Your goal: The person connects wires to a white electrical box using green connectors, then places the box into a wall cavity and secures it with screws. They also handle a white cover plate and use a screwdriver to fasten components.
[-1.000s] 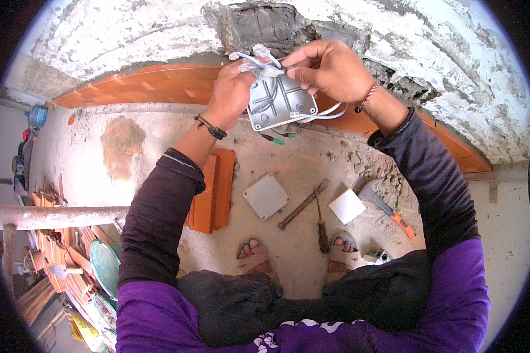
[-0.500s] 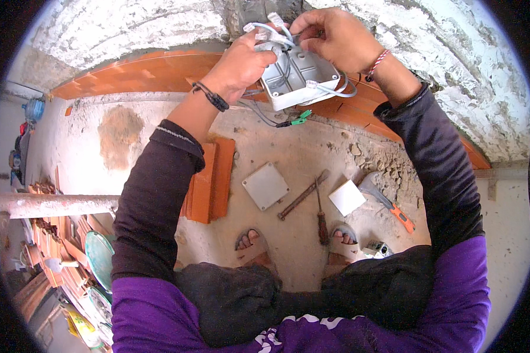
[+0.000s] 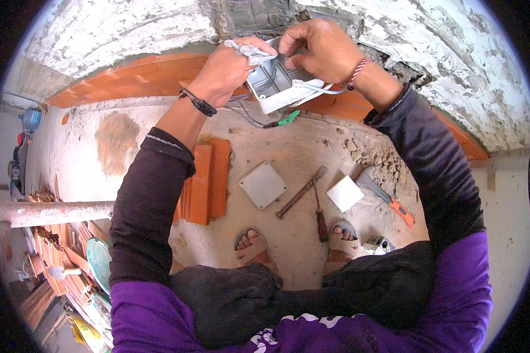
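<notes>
At the foot of the rough wall is an open grey-white junction box (image 3: 265, 101), tilted so that its ribbed inside shows. My left hand (image 3: 222, 72) is closed at the box's left side, with white cables (image 3: 254, 54) and their pale ends gathered at its fingers. Over the far right edge of the box, my right hand (image 3: 327, 52) has its fingers curled in a pinch; what is between them is hidden. A white cable (image 3: 324, 88) loops out on the box's right. Dark wires with a green connector (image 3: 288, 117) hang below it.
On the floor lie a square cover (image 3: 263, 185), a rusty chisel (image 3: 300, 194), a screwdriver (image 3: 320, 220), a white square plate (image 3: 345, 194) and an orange-handled hammer (image 3: 397, 207). Orange hollow bricks (image 3: 209, 182) are stacked left. A pale horizontal bar (image 3: 59, 213) crosses farther left.
The cable ends that stood up above the box now lie lower, bunched at my left hand. Both hands have shifted slightly left, and more of the box's inside shows.
</notes>
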Available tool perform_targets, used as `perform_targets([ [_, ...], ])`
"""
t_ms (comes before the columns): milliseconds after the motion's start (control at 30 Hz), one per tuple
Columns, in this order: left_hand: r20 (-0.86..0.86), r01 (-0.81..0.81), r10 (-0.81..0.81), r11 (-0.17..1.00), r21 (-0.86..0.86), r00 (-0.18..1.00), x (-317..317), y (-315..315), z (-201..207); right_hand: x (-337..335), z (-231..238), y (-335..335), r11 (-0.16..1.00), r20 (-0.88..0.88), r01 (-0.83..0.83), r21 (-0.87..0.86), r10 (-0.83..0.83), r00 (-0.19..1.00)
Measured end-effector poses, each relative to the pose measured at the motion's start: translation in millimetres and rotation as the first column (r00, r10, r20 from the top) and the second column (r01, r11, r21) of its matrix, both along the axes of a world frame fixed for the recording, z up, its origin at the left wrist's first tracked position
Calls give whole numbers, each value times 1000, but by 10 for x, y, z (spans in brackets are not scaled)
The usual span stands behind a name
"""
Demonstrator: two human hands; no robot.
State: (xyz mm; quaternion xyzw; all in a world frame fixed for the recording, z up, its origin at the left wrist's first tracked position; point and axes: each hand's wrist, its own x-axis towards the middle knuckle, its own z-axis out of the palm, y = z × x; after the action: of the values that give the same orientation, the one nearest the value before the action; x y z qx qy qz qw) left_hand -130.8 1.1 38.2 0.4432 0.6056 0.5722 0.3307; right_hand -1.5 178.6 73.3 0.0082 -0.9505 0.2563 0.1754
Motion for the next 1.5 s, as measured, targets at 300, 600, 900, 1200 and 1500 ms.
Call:
perform_targets([
  [300,-43,-39,39,999,-6,998,6,-54,-82,18,-10,-28,992,75,69,107,-77,994],
  [600,-29,76,-75,997,35,997,84,-149,-50,-79,-22,136,994,236,-89,-64,102,966],
  [900,315,-32,6,997,77,949,122,-102,-110,-177,-48,220,964,248,-181,-195,227,942],
  [1200,264,-156,130,984,81,956,344,-85,-43,-202,-116,238,933,187,-123,-340,195,963],
  [1500,213,-173,144,978,121,966,375,-45,-128,-167,-160,214,975,100,-113,-194,134,986],
])
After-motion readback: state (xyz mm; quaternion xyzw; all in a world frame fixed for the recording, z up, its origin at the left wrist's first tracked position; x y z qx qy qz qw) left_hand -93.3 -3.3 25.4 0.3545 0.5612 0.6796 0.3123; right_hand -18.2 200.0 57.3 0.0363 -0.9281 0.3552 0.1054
